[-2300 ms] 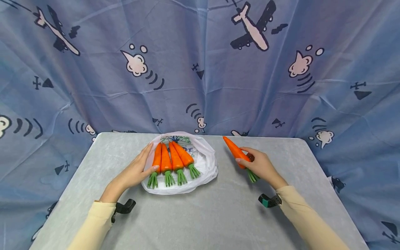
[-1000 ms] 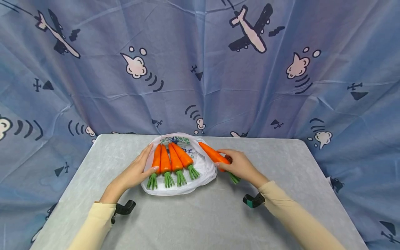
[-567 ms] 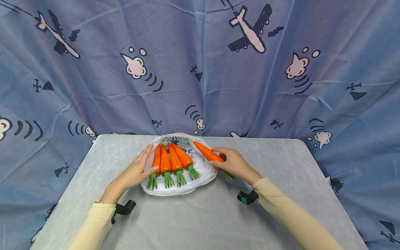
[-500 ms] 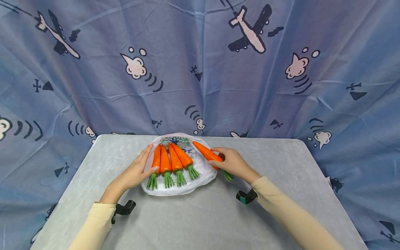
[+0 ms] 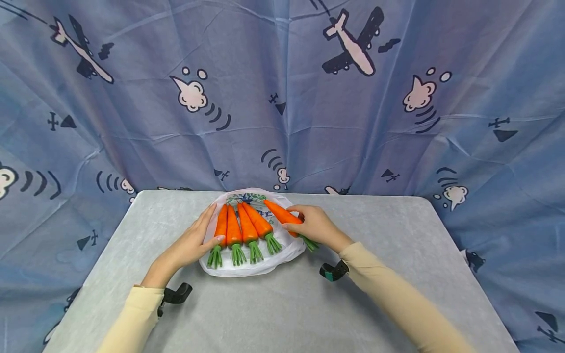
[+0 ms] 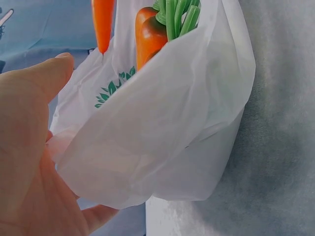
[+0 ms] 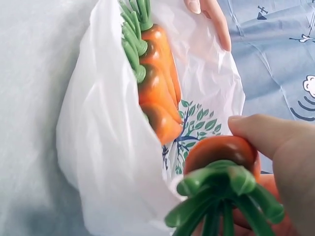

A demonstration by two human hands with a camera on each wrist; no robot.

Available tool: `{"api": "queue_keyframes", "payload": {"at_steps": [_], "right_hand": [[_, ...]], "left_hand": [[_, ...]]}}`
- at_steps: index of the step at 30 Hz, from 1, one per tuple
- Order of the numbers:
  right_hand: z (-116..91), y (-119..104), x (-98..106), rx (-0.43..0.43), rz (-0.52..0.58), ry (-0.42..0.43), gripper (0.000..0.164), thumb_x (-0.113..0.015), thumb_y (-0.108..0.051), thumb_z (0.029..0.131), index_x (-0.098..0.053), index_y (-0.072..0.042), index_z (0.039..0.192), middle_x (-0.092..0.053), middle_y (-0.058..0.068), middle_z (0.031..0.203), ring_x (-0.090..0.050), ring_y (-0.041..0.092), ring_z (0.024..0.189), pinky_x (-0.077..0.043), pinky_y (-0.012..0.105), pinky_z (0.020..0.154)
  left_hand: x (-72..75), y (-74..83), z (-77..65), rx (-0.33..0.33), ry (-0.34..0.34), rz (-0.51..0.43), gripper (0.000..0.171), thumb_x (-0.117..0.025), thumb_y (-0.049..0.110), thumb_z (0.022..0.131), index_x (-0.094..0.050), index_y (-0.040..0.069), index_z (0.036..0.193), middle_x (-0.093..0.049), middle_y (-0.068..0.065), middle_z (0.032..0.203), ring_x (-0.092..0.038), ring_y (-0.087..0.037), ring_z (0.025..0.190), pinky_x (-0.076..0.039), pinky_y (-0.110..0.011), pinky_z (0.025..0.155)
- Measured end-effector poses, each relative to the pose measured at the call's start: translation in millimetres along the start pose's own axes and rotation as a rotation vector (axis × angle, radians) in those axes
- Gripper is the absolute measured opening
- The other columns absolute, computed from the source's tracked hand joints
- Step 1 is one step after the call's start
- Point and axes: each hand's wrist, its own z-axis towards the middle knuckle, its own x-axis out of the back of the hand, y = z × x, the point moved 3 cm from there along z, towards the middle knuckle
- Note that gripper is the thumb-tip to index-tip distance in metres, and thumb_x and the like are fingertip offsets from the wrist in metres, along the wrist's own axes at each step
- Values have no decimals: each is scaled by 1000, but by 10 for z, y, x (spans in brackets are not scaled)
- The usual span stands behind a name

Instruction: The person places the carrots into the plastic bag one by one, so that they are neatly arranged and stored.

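Observation:
A white plastic bag (image 5: 289,245) with a green and blue print lies with its mouth spread wide. Several orange carrots (image 5: 234,225) with green stalks rest side by side in it. My left hand (image 5: 187,242) supports the bag's left side, its fingers along the outer wall and its thumb over the mouth; in the left wrist view the thumb (image 6: 51,73) stands apart from the fingers. My right hand (image 5: 318,225) grips another carrot (image 5: 281,214) near its stalk end, tip pointing into the bag's right side. In the right wrist view its green stalks (image 7: 226,191) face the camera.
The bag is on a grey table (image 5: 265,314), close to its far edge. Behind it hangs a blue curtain (image 5: 247,98) printed with planes and clouds. A black wrist device (image 5: 176,293) sits at the left wrist, another wrist device (image 5: 334,270) at the right.
My right hand has carried its carrot leftward from the table's right side to over the bag's right part. The left hand and the carrots in the bag have stayed in place.

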Motion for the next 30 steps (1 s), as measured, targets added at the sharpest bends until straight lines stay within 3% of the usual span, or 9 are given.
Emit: {"api": "queue_keyframes", "payload": {"at_steps": [18,24,30], "right_hand": [[340,-164,-191,-44,16,-18,57,-74,-42,86,-63,-11,132,-68,5,83,-58,15,68,-46,23,56],[433,-179,-252,-36,0,5,57,-74,-42,86,-64,-10,132,-70,7,89,-58,16,74,-46,23,59],[509,-178,-303,-36,5,31,56,-74,-42,86,-64,-11,131,-69,5,84,-58,15,71,-46,24,60]], "left_hand": [[-11,-10,9,0,0,0,89,-58,42,99,-1,15,161,-9,-19,167,-15,-40,153,-20,-60,123],[-19,-20,13,3,2,0,88,-57,44,99,-1,16,161,-9,-18,167,-16,-40,153,-20,-60,122],[-22,-26,8,4,-1,-2,89,-57,44,99,-1,16,161,-9,-18,167,-16,-40,153,-20,-60,123]]}}
